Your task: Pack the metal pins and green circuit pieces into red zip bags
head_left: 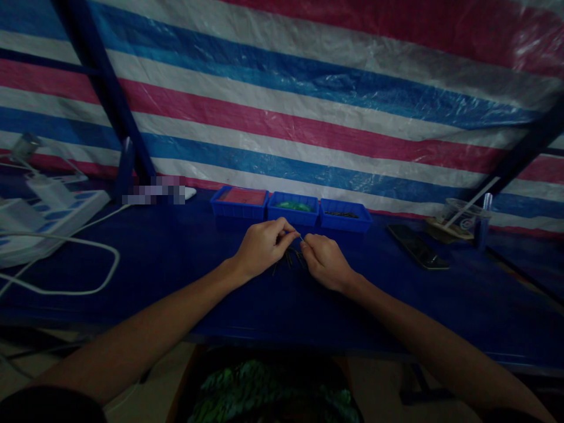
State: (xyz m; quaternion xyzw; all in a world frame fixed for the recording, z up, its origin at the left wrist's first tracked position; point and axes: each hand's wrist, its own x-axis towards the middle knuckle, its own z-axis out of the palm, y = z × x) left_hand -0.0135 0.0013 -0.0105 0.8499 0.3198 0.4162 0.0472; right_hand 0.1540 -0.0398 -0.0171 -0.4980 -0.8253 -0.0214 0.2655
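Note:
My left hand [263, 245] and my right hand [324, 261] meet fingertip to fingertip over the blue table [176, 276]. Both pinch a small thin dark part [301, 238] between thumb and fingers; the dim light hides what it is. Under and between the hands lie several thin dark rod-like pieces [288, 259] on the table. Just beyond the hands stand three small blue bins in a row: the left bin [239, 203] with red contents, the middle bin [293, 208] with green pieces, the right bin [346, 215] with dark pieces.
A dark phone [418, 246] lies at the right, with a clear plastic cup and straw [462, 217] behind it. A white power strip [44, 214] with a plugged charger and white cables [83, 264] sits at the left. A striped tarp [308, 106] backs the table.

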